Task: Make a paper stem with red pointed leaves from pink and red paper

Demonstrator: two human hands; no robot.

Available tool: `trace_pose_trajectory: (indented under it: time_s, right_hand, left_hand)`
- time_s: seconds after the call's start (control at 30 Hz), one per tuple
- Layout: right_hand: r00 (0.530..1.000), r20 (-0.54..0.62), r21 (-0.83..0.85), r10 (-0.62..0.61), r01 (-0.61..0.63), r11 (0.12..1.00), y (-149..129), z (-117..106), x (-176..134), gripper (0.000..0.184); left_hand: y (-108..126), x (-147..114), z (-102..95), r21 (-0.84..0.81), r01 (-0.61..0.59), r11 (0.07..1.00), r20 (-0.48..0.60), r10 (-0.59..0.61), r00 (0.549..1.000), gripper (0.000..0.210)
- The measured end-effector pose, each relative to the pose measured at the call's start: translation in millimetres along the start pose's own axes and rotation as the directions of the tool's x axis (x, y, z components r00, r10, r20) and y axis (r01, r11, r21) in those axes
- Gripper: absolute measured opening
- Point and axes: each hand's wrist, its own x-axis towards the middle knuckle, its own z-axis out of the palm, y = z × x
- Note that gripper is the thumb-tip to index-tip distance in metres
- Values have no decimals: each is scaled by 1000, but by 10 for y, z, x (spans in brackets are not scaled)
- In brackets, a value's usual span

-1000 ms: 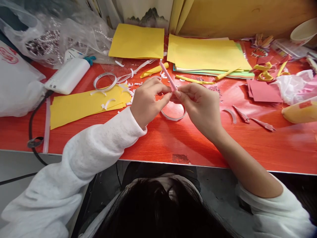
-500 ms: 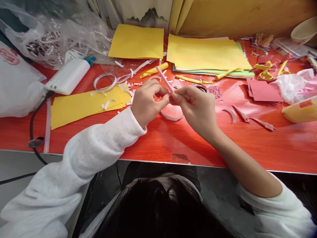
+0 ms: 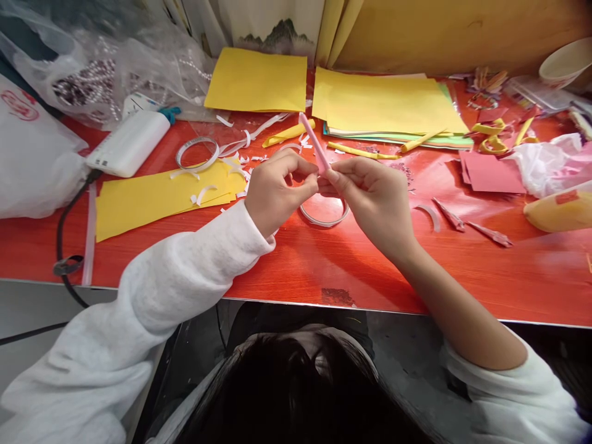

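Between my hands a slim pink rolled-paper tube (image 3: 314,140) points up and to the left. The thumb and fingers of my right hand (image 3: 375,196) pinch its lower end. My left hand (image 3: 280,188) is closed beside that end, thumb and forefinger pressed together; what lies between their tips is too small to make out. Below the hands a roll of tape (image 3: 326,222) lies on the red table (image 3: 296,271), partly covered by my fingers. White paper scraps (image 3: 245,161) are scattered beyond my left hand.
Yellow paper sheets (image 3: 256,80) and a paper stack (image 3: 391,102) lie at the back. Yellow strips (image 3: 152,203), another tape roll (image 3: 180,154) and a white power bank (image 3: 129,145) are at left. Pink paper pieces (image 3: 494,172) and a yellow bottle-like object (image 3: 562,209) sit at right.
The pink tube has shifted slightly right and turned a little more upright. My right hand has moved slightly right with it, while my left hand stays nearly in place.
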Motion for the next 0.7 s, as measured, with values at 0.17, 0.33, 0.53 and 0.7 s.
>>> trace_pose_trajectory:
  time_s: [0.17,0.33,0.53,0.7]
  right_hand:
    - [1000,6,57,12,-12,998,-1,-22,20,16]
    - [999,15,36,28,-28,999,-15,-38,29,16]
    - [999,28,37,38,-39,999,-42,-46,35,17]
    - [998,29,33,51,-52,998,-55,-49,43,20]
  left_hand:
    - [8,24,-20,-17,-23,1000,36,23,999,9]
    - [19,29,-35,1,-26,1000,43,26,999,9]
    - [20,25,-42,45,-62,997,58,59,997,12]
    - [27,23,-44,54,-76,996,48,74,996,13]
